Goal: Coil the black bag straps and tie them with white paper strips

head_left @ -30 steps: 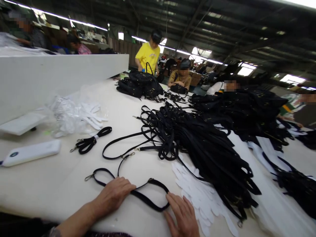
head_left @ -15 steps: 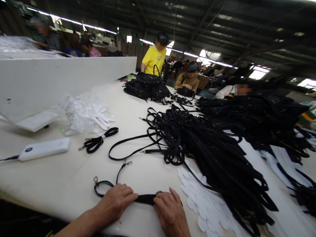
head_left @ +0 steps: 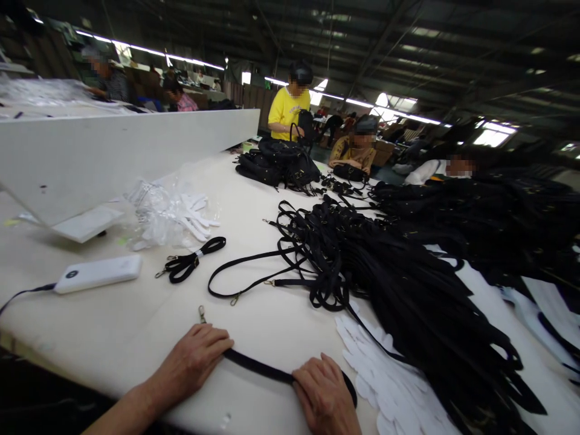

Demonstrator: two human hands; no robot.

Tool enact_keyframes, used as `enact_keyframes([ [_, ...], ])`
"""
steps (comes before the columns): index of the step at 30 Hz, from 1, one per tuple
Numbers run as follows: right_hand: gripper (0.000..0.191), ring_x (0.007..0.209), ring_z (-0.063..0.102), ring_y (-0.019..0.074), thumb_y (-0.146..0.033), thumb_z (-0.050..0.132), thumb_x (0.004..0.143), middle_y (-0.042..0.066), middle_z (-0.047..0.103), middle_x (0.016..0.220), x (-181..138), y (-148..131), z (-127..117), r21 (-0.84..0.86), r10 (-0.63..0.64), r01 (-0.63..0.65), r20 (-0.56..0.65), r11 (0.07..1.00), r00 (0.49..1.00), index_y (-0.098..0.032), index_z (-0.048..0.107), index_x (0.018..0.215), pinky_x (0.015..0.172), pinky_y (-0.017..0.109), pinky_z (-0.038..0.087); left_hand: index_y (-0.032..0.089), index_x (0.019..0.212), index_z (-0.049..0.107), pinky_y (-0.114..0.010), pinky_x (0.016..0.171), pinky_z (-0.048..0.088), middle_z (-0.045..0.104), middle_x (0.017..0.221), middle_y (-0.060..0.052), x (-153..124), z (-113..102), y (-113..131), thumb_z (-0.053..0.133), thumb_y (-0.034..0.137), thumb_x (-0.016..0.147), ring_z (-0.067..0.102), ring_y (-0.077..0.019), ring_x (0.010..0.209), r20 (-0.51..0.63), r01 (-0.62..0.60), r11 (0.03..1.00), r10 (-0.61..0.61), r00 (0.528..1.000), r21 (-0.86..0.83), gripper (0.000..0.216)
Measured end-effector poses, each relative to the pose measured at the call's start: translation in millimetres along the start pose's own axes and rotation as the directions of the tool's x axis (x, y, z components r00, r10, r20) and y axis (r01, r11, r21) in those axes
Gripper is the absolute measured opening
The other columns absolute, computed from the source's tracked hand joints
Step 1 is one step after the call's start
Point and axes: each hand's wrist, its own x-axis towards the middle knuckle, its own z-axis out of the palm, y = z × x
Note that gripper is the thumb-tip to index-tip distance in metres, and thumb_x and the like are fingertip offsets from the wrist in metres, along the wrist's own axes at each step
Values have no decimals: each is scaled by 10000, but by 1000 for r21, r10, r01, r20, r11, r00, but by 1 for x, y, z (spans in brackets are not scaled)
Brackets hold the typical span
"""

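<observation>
Left hand (head_left: pixel 193 361) and right hand (head_left: pixel 324 396), both palm-down with fingers curled, press a folded black strap (head_left: pixel 258 366) flat on the white table (head_left: pixel 136 326) near its front edge, beside the strap pile (head_left: pixel 408 290); no legible writing shows.

The black strap (head_left: pixel 260 370) runs under both hands, so its ends are covered: the left hand (head_left: pixel 193 359) hides 1 stretch near the small metal clasp (head_left: pixel 201 314), the right hand (head_left: pixel 324 396) hides the other. Whether either grip pinches or only presses cannot be told. The right hand's wrist is cut off by the bottom edge. The white paper pieces (head_left: pixel 389 386) slide under the strap pile (head_left: pixel 408 290), which runs off the bench's right edge.
</observation>
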Motion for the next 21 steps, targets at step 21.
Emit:
enact_keyframes([
  [21,472,1117,600,279,-423,754,796,54,675,1202,3,-37,-12,159,224,-241,114,958,968,-276,592,1215,1067,540,403,314,1081,601,-414,926,460,666,1111,-10,8,-22,-26,456,240,958,611,-221,1036,220,198,976,-175,960,-85,204],
])
